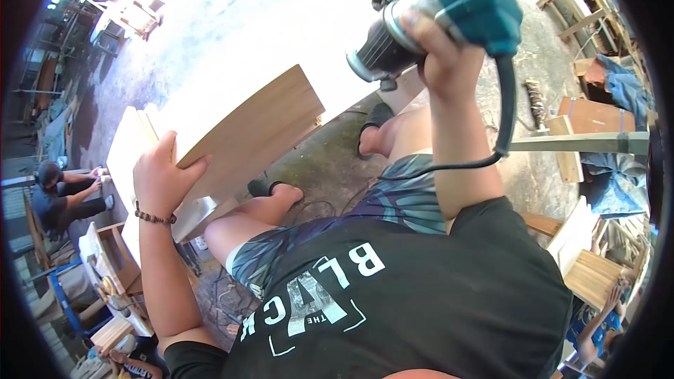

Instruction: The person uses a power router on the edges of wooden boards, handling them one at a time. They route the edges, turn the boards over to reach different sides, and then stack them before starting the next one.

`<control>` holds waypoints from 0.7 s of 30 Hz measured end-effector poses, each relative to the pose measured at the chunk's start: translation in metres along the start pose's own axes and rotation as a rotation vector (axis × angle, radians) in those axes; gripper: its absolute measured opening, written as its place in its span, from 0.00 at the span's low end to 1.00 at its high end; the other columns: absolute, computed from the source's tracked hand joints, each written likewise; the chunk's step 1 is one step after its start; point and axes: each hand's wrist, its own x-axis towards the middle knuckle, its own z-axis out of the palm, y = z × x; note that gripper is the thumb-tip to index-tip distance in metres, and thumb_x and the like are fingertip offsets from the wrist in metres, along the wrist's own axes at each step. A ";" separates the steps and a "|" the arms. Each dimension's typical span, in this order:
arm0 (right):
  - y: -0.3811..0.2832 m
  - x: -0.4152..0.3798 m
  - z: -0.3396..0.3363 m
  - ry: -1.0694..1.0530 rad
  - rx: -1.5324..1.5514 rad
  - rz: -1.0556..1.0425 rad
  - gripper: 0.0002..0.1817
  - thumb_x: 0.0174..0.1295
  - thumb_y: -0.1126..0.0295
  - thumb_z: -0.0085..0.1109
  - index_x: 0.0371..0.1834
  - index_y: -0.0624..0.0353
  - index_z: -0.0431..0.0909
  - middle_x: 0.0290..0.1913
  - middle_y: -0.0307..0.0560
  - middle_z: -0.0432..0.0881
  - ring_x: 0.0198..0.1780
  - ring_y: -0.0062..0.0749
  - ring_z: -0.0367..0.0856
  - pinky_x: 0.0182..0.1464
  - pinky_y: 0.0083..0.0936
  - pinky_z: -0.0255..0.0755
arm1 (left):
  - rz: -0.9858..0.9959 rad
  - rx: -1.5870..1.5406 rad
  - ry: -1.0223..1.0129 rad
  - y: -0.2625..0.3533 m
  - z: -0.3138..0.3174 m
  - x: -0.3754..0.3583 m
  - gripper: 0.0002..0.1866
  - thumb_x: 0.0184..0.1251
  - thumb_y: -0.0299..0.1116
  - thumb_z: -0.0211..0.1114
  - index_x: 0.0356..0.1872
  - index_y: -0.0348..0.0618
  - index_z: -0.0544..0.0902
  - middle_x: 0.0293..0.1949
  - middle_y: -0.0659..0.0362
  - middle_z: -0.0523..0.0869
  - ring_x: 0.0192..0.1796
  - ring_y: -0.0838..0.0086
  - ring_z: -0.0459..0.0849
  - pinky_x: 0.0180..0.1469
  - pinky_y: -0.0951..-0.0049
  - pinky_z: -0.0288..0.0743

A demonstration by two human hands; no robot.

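Note:
My right hand (439, 52) is wrapped around the body of a teal and black trim router (472, 0), held up in the air at upper right. The router's round base (361, 67) points down to the left, and its black cord (507, 105) hangs down past my forearm. My left hand (165, 175) grips the edge of a wooden board (256, 116), with the thumb lying across its face. The board stands tilted in front of my legs, apart from the router. Its far side is washed out by glare, so the rest of the piece is hard to make out.
A person (63, 193) sits at the far left, and other people show at the lower left and lower right edges. Wooden box pieces (116, 256) stand at left. At right are a long rail (579, 142), boards and blue cloth (628, 88). Cords lie on the floor.

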 end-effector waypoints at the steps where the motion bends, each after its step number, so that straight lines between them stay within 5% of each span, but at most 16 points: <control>1: 0.007 -0.010 0.000 0.043 0.066 0.053 0.23 0.54 0.81 0.64 0.57 0.70 0.79 0.50 0.55 0.87 0.52 0.43 0.88 0.61 0.37 0.80 | 0.017 -0.018 0.013 -0.001 0.001 0.001 0.24 0.52 0.47 0.82 0.40 0.38 0.84 0.29 0.46 0.89 0.34 0.49 0.90 0.37 0.55 0.82; 10: 0.057 -0.059 -0.029 0.069 0.131 0.247 0.24 0.54 0.76 0.64 0.57 0.66 0.78 0.54 0.60 0.86 0.56 0.45 0.86 0.64 0.41 0.78 | 0.007 -0.187 -0.174 0.008 -0.013 0.011 0.24 0.57 0.43 0.81 0.48 0.36 0.85 0.35 0.45 0.90 0.37 0.55 0.91 0.42 0.62 0.82; 15: 0.069 -0.064 -0.041 0.063 0.151 0.286 0.24 0.55 0.76 0.63 0.59 0.67 0.77 0.54 0.59 0.87 0.55 0.44 0.86 0.63 0.39 0.77 | 0.272 -0.232 0.099 0.094 -0.002 0.037 0.26 0.63 0.34 0.78 0.63 0.42 0.85 0.50 0.48 0.90 0.45 0.54 0.92 0.49 0.63 0.84; 18: 0.068 -0.067 -0.050 0.035 0.126 0.355 0.24 0.56 0.74 0.64 0.59 0.67 0.79 0.55 0.58 0.87 0.54 0.42 0.86 0.62 0.38 0.77 | 0.507 -0.133 0.185 0.128 -0.001 0.062 0.25 0.65 0.33 0.77 0.65 0.49 0.87 0.52 0.52 0.90 0.44 0.57 0.92 0.49 0.63 0.86; 21: 0.073 -0.072 -0.060 0.005 0.085 0.333 0.24 0.61 0.66 0.68 0.60 0.64 0.84 0.54 0.51 0.87 0.53 0.37 0.85 0.59 0.35 0.77 | 0.534 -0.142 0.161 0.134 0.002 0.073 0.20 0.66 0.32 0.76 0.60 0.53 0.90 0.53 0.55 0.91 0.44 0.60 0.93 0.47 0.64 0.87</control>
